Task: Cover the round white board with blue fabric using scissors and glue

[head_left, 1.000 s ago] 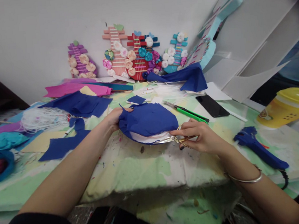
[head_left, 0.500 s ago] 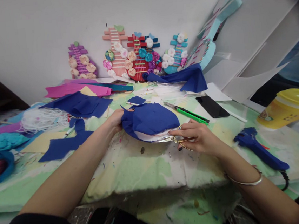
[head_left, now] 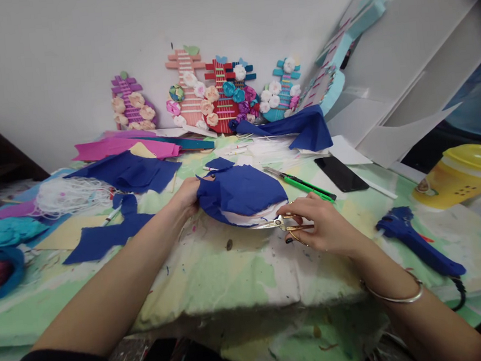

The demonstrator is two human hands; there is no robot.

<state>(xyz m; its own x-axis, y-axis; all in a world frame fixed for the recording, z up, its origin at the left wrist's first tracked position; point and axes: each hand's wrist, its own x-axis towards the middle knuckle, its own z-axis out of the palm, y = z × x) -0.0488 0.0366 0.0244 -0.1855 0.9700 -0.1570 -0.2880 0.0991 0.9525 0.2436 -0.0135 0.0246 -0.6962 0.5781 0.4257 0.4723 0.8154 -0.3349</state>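
Blue fabric or crepe paper (head_left: 245, 188) covers a rounded piece with a white layer (head_left: 244, 217) showing along its near edge. My left hand (head_left: 190, 195) grips its left end, the fingers partly hidden behind the blue material. In my right hand (head_left: 319, 221) is a pair of scissors (head_left: 274, 222), with fingers through the gold handles. The blades point left and lie along the piece's near edge. Just beyond my right hand lie a green utility knife (head_left: 309, 187) and a black phone (head_left: 342, 173).
A blue glue gun (head_left: 419, 243) lies at the right near a yellow bucket (head_left: 465, 176). Blue scraps (head_left: 109, 235) and white string (head_left: 69, 192) cover the left side. Several flower-trimmed, lute-shaped decorations (head_left: 222, 97) lean against the wall. A green-and-white cloth (head_left: 216, 285) covers the table.
The scissors have shifted slightly and their handles look a little wider apart. My left hand still grips the blue piece, which has tilted slightly. The camera view has moved a little.
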